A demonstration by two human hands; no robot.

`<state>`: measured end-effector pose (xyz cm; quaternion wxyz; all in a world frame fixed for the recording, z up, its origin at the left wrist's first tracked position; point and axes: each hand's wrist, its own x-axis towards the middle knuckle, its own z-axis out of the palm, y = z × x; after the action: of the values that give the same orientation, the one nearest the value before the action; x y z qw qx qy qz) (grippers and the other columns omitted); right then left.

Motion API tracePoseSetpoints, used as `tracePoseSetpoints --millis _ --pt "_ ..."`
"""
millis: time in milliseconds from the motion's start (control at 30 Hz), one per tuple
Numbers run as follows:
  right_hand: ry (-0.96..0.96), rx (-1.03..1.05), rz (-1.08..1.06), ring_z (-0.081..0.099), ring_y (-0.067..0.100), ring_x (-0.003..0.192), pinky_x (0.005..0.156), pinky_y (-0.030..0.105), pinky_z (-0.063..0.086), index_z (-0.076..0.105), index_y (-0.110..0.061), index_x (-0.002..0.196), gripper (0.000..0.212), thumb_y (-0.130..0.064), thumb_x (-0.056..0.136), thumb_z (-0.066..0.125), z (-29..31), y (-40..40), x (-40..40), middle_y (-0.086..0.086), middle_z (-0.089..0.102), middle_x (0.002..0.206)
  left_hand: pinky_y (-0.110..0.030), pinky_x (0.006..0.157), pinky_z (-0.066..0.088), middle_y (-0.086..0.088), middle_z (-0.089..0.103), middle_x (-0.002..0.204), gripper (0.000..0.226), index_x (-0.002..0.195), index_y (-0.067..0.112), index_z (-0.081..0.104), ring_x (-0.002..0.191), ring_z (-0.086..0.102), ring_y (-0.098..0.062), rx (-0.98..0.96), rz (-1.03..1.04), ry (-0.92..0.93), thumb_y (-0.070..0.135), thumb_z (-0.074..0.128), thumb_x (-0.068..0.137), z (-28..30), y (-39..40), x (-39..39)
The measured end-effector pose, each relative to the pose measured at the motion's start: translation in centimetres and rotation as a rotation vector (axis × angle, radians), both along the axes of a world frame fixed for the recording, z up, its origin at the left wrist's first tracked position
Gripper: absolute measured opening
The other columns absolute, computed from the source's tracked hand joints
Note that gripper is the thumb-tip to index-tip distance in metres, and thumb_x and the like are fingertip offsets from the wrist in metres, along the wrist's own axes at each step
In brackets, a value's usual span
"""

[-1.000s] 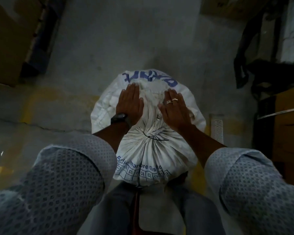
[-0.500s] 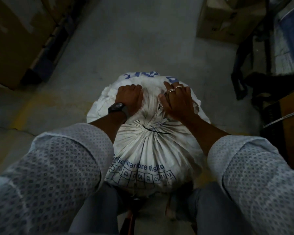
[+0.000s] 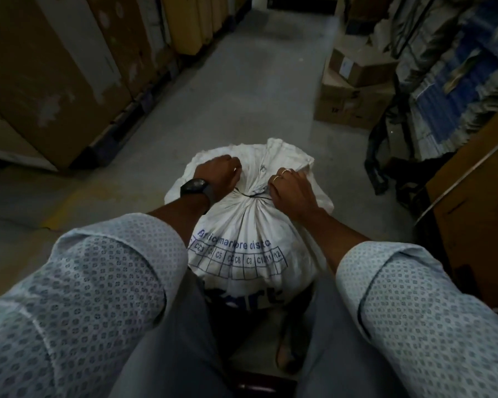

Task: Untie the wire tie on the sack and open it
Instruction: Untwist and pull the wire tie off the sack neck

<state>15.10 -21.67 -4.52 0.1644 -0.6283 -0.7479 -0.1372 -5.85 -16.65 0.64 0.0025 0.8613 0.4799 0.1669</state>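
A white woven sack [image 3: 242, 234] with blue print stands on the floor between my knees. Its neck is gathered and bound by a thin black wire tie [image 3: 249, 195]. Above the tie the loose top flap [image 3: 273, 159] spreads out. My left hand [image 3: 217, 173], with a black watch on the wrist, curls around the gathered cloth on the left of the neck. On the right of the neck my right hand [image 3: 292, 191], wearing two rings, has its fingers closed on the cloth close to the tie's end.
Tall cardboard boxes [image 3: 55, 76] line the left side of the concrete aisle [image 3: 242, 81]. Stacked cartons [image 3: 354, 90] and a dark rack of bundled goods [image 3: 457, 67] stand on the right. A brown box [image 3: 477, 214] sits close to my right arm.
Both hands went from lying flat on the sack's top to curled fists gripping the gathered neck. The sack has been pulled upright, and the view has tilted up the aisle.
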Motion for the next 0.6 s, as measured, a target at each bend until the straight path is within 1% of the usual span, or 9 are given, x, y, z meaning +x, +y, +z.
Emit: tracePoseSetpoints --millis 67,133,200,267,333,400,467,600 --pt "0.012 -0.006 0.01 0.063 0.027 0.08 0.076 0.041 0.043 0.064 -0.017 0.076 0.018 -0.022 0.089 0.051 -1.6 -1.2 -0.9 0.005 0.065 0.082 -0.038 0.071 0.05 -0.007 0.067 0.103 0.031 0.1 0.018 0.064 0.095 0.063 -0.032 -0.049 -0.009 0.069 0.039 0.042 0.097 -1.6 -1.4 -0.5" --pt "0.007 -0.007 0.015 0.063 0.025 0.08 0.074 0.039 0.043 0.064 -0.018 0.075 0.014 -0.021 0.086 0.055 -3.2 -1.9 -1.5 0.003 0.066 0.081 -0.036 0.071 0.049 -0.006 0.068 0.106 0.032 0.102 0.019 0.066 0.098 0.063 -0.032 -0.095 -0.003 0.103 0.041 0.044 0.096 -3.6 -2.0 -0.9" --pt "0.0 -0.02 0.016 0.063 0.026 0.077 0.072 0.038 0.041 0.064 -0.018 0.073 0.012 -0.02 0.084 0.06 -4.7 -1.9 -1.8 0.004 0.066 0.079 -0.039 0.075 0.054 -0.006 0.067 0.11 0.029 0.103 0.021 0.066 0.101 0.063 -0.032 -0.136 -0.006 0.125 0.039 0.046 0.094 -5.7 -2.1 -1.0" --pt "0.001 -0.01 0.025 0.063 0.027 0.076 0.072 0.038 0.04 0.064 -0.018 0.072 0.012 -0.02 0.083 0.063 -6.1 -1.4 -2.0 0.005 0.065 0.078 -0.042 0.078 0.054 -0.006 0.065 0.113 0.026 0.103 0.021 0.066 0.104 0.062 -0.032 -0.167 -0.018 0.151 0.035 0.047 0.093 -7.7 -1.6 -0.5" --pt "0.033 0.024 0.045 0.062 0.028 0.076 0.071 0.039 0.041 0.063 -0.017 0.072 0.01 -0.018 0.082 0.064 -7.1 -0.6 -2.2 0.005 0.065 0.078 -0.041 0.079 0.053 -0.006 0.062 0.116 0.025 0.105 0.021 0.066 0.107 0.06 -0.031 -0.191 -0.014 0.132 0.031 0.046 0.094 -9.1 -0.9 0.3" --pt "0.091 0.088 0.055 0.062 0.027 0.078 0.069 0.038 0.042 0.065 -0.017 0.077 0.004 -0.018 0.08 0.066 -7.6 0.3 -2.4 0.005 0.066 0.082 -0.042 0.077 0.053 -0.007 0.06 0.117 0.024 0.109 0.019 0.063 0.109 0.059 -0.031 -0.18 -0.01 0.1 0.029 0.046 0.094 -10.2 -0.2 1.2" --pt "0.131 0.144 0.062 0.062 0.027 0.08 0.069 0.038 0.041 0.066 -0.017 0.082 0.002 -0.018 0.081 0.065 -8.2 1.4 -2.4 0.004 0.067 0.087 -0.044 0.07 0.052 -0.009 0.057 0.115 0.023 0.11 0.015 0.058 0.102 0.06 -0.033 -0.149 -0.015 0.064 0.027 0.047 0.094 -11.3 0.4 1.8" --pt "0.153 0.156 0.063 0.064 0.028 0.085 0.07 0.039 0.041 0.068 -0.015 0.089 0.007 -0.018 0.086 0.062 -9.6 3.1 -2.1 0.006 0.067 0.094 -0.041 0.059 0.045 -0.012 0.051 0.113 0.021 0.106 0.012 0.051 0.08 0.06 -0.036 -0.126 -0.015 -0.036 0.028 0.044 0.093 -13.4 1.5 2.3"
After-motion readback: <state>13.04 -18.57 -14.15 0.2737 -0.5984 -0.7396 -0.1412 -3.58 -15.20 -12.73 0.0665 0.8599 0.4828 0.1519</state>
